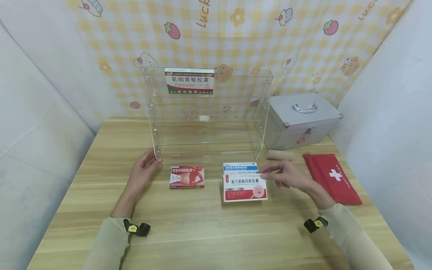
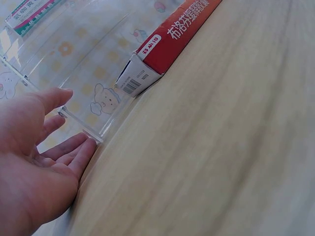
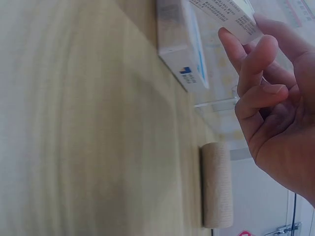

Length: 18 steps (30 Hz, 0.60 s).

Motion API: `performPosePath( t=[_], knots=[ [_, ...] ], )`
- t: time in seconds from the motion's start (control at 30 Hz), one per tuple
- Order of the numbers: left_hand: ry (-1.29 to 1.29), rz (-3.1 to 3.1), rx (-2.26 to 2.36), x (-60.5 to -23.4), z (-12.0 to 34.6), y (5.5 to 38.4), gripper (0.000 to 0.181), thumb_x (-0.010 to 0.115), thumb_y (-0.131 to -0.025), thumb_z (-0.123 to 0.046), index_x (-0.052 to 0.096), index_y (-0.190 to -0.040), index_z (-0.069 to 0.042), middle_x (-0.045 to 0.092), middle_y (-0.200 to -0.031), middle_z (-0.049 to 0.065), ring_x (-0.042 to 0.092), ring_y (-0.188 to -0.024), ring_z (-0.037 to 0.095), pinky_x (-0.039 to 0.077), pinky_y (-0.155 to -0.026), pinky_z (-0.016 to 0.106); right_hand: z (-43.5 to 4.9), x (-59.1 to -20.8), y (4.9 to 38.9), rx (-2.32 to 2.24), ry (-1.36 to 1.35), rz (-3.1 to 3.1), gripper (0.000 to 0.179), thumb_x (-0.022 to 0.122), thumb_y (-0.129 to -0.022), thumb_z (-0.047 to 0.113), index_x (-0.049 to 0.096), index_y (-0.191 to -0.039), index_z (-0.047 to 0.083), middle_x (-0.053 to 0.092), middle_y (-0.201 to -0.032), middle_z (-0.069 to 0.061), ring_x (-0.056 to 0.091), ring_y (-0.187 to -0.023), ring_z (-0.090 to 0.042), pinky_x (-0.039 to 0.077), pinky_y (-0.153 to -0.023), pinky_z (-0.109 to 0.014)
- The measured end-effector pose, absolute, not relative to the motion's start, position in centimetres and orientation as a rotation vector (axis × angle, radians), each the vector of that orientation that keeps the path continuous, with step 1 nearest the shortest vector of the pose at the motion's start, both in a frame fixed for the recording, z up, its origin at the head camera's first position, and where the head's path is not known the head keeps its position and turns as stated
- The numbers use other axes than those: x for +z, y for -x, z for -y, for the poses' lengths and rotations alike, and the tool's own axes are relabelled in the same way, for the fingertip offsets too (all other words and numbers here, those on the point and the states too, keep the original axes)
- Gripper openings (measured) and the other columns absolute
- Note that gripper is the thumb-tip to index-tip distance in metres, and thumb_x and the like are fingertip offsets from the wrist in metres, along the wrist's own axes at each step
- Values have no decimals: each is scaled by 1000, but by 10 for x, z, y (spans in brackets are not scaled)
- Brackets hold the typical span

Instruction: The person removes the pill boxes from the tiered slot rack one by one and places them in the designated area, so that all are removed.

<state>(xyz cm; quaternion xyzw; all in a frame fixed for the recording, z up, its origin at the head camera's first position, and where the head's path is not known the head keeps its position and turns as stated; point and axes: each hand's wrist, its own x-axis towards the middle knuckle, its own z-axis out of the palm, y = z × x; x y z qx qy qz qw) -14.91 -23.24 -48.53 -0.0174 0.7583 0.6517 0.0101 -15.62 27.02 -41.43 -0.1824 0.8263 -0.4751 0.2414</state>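
Observation:
My right hand [image 1: 285,174] pinches a white-and-red medicine box [image 1: 244,191] by its upper right corner, between thumb and fingertips. This box is raised in front of a blue-and-white medicine box [image 1: 240,166] and hides its lower part. At the lower left corner of the clear acrylic display rack [image 1: 209,155], my left hand [image 1: 140,172] has its fingertips at the side panel, with the fingers [image 2: 84,153] fairly straight. A red medicine box [image 1: 187,177] lies on the table between the hands. On the rack's top tier stands a white, green and red medicine box [image 1: 190,81].
A silver metal case [image 1: 300,118] with a handle stands right of the rack. In front of it lies a beige bandage roll [image 1: 279,155]. The red first-aid pouch [image 1: 332,178] is on the table [image 1: 202,240] beside my right forearm. Behind hangs a checkered curtain [image 1: 216,41].

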Motion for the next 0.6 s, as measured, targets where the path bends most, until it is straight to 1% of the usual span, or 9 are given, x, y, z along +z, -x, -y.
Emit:
performPosePath(
  t=[0.07, 0.17, 0.23, 0.27, 0.37, 0.47, 0.6],
  knots=[
    [58, -2369, 2035, -485, 233, 149, 71, 64, -95, -40, 31, -154, -18, 36, -154, 13, 38, -137, 29, 41, -104, 24, -271, -417, 154, -1285, 491, -2257, 25, 72, -92, 27, 72, -113, 14, 68, -84, -23, 44, -45, -41, 30, -34, -20],
    [62, -2370, 2031, -485, 233, 149, 72, 64, -95, -40, 31, -154, -18, 36, -154, 13, 38, -137, 29, 41, -104, 25, -271, -423, 150, -1272, 500, -2271, 24, 72, -91, 28, 73, -113, 16, 71, -92, -12, 47, -44, -32, 32, -34, -20],
    [66, -2368, 2032, -485, 233, 149, 71, 64, -95, -40, 31, -154, -18, 36, -154, 12, 38, -137, 29, 41, -105, 26, -272, -426, 147, -1268, 513, -2271, 24, 72, -92, 28, 73, -113, 17, 72, -93, -8, 48, -43, -29, 32, -34, -20],
    [65, -2367, 2030, -485, 233, 149, 71, 64, -95, -39, 31, -154, -18, 36, -154, 12, 38, -137, 29, 40, -105, 27, -272, -428, 145, -1268, 520, -2269, 24, 71, -92, 29, 73, -113, 18, 72, -94, -7, 49, -43, -27, 33, -34, -20],
    [59, -2361, 2032, -485, 233, 150, 70, 63, -96, -37, 30, -154, -17, 35, -154, 13, 37, -138, 30, 40, -106, 27, -273, -432, 141, -1253, 520, -2254, 24, 71, -92, 30, 73, -113, 18, 72, -95, -6, 51, -43, -28, 33, -34, -19],
    [52, -2346, 2038, -479, 232, 148, 70, 63, -97, -34, 29, -155, -15, 34, -154, 14, 36, -138, 31, 40, -105, 25, -274, -436, 139, -1242, 520, -2237, 24, 70, -92, 30, 72, -114, 18, 71, -99, -5, 53, -44, -23, 38, -36, -21],
    [70, -2321, 2048, -463, 227, 142, 68, 64, -97, -29, 30, -154, -10, 35, -153, 17, 37, -138, 33, 41, -104, 26, -275, -440, 137, -1223, 528, -2235, 24, 71, -92, 30, 73, -113, 19, 70, -104, -4, 54, -45, -18, 44, -38, -24]
  ],
)
